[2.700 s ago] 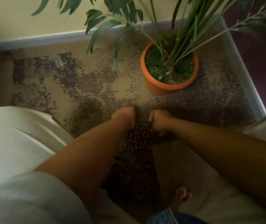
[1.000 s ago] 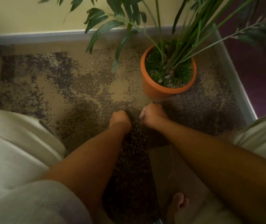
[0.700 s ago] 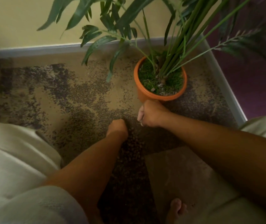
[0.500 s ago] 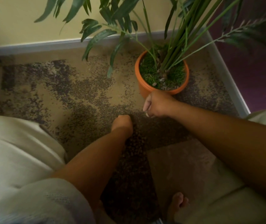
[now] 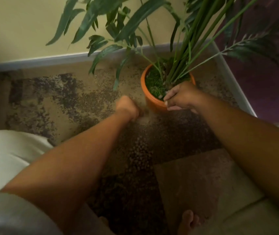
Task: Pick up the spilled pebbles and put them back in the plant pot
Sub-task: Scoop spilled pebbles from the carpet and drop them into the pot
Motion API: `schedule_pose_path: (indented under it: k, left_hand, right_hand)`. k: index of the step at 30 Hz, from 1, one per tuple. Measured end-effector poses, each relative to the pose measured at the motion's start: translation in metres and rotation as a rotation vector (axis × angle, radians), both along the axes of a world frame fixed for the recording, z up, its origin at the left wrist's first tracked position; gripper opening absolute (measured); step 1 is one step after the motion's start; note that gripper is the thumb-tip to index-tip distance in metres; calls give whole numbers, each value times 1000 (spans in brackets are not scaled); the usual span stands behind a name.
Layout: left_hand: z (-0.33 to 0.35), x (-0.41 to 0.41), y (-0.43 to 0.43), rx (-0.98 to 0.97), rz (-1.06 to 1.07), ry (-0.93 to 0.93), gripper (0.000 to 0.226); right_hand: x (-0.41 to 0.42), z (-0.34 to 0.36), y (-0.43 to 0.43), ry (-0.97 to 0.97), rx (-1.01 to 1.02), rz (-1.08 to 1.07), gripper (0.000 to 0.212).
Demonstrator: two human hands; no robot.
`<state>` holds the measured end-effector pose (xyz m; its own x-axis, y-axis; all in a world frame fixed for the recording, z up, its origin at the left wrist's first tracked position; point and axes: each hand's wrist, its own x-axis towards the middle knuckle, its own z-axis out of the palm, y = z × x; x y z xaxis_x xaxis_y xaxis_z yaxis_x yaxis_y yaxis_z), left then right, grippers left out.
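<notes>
Small brown pebbles (image 5: 140,153) lie in a heap on the rug between my forearms. An orange plant pot (image 5: 146,97) with green moss and tall stems stands beyond it. My right hand (image 5: 181,97) hovers over the pot's front rim, fingers curled downward around a handful of pebbles that I cannot see. My left hand (image 5: 127,107) is a closed, motion-blurred fist just left of the pot, above the floor, its contents hidden.
A patterned beige and dark rug (image 5: 53,102) covers the floor. A white skirting board (image 5: 50,59) runs along the yellow wall and down the right side. Long leaves (image 5: 104,51) hang over the pot. My knees and a bare foot (image 5: 188,221) frame the bottom.
My right hand rose from the pebble heap and moved forward over the pot's rim. My left fist lifted off the heap and moved toward the pot. The camera tilted slightly.
</notes>
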<state>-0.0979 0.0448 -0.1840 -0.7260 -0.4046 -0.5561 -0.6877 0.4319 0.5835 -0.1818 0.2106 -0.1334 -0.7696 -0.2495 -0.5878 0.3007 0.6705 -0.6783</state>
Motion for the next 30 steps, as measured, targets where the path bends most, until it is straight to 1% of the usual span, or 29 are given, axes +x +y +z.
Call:
schedule_pose_path:
  k: [2, 4, 5, 6, 7, 8, 11, 12, 15, 17, 19, 21, 22, 24, 25, 27, 29, 30]
  left_hand:
    - [21, -12, -3, 67, 61, 112, 28]
    - [37, -22, -1, 158, 141, 220, 11]
    - [43, -27, 0, 234, 190, 260, 12]
    - [46, -32, 2, 298, 227, 288, 22]
    - [48, -37, 5, 351, 244, 300, 28]
    - [49, -40, 9, 391, 238, 300, 28]
    - [53, -48, 26, 436, 178, 280, 7]
    - [54, -50, 30, 454, 188, 268, 5]
    - [60, -49, 37, 508, 252, 225, 4]
    - [62, -47, 36, 506, 285, 222, 11]
    - [64, -45, 32, 524, 320, 230, 13]
    - [66, -40, 26, 549, 339, 254, 10]
    - [65, -36, 22, 547, 326, 269, 11]
    - [59, -23, 10, 489, 229, 260, 14]
    - [56, -16, 5, 448, 157, 226, 16]
    - [49, -1, -4, 374, 21, 109, 21]
    - [37, 11, -4, 327, -99, -28, 21]
    - [28, 16, -2, 305, -155, -110, 20]
  right_hand:
    - [-6, -3, 2, 34, 5, -83, 21]
    - [-10, -4, 6, 45, 10, -164, 22]
    - [-12, -4, 8, 51, 11, -198, 22]
    - [-14, -4, 9, 53, 1, -235, 22]
    - [-15, -3, 9, 49, -18, -276, 22]
    - [-16, -2, 10, 41, -39, -314, 21]
    - [-17, -1, 12, -8, -97, -373, 18]
    - [-16, -1, 13, -35, -127, -391, 18]
    - [-12, 3, 14, -86, -173, -427, 25]
    - [-12, 4, 15, -95, -186, -435, 26]
    - [-13, 5, 16, -62, -175, -480, 26]
    - [-13, 8, 18, 2, -111, -503, 24]
    - [-11, 9, 20, 33, -63, -469, 24]
    - [-2, 8, 20, 41, 34, -271, 27]
    - [8, 6, 16, -2, 79, -128, 28]
    - [35, -8, 3, -177, 164, 136, 30]
    - [66, -31, -11, -329, 249, 294, 28]
    - [80, -45, -15, -330, 320, 360, 26]
